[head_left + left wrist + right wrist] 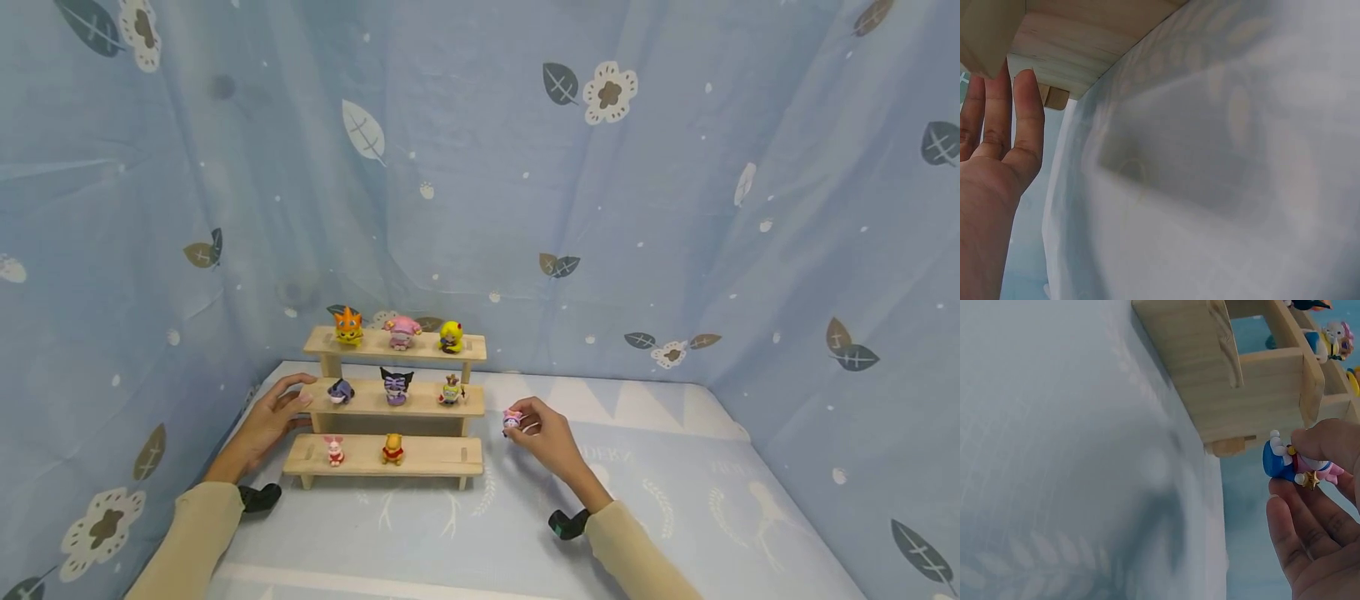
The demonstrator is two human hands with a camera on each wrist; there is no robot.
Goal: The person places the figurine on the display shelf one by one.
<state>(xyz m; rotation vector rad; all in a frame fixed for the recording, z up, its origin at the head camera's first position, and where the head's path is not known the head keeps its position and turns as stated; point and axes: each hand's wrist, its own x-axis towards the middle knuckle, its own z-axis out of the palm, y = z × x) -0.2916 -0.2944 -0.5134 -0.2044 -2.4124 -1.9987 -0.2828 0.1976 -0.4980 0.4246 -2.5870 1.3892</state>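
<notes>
My right hand (551,437) pinches a small toy figurine (512,419) with pink on its head, just right of the wooden stand. In the right wrist view that figurine (1297,461) shows a blue base and a gold star, between thumb and fingertips. At the left end of the three-tier wooden display stand (435,457), my left hand (266,421) rests against the middle tier. Fairly straight fingers (1027,115) reach up beside the wood in the left wrist view; the thumb is hidden there.
Three figurines stand on the top tier, including a pink one (402,332). Three more are on the middle tier, among them a purple-and-black one (396,387). A piglet (333,451) and a bear (393,449) occupy the bottom tier. A patterned curtain (480,167) surrounds the table (525,542).
</notes>
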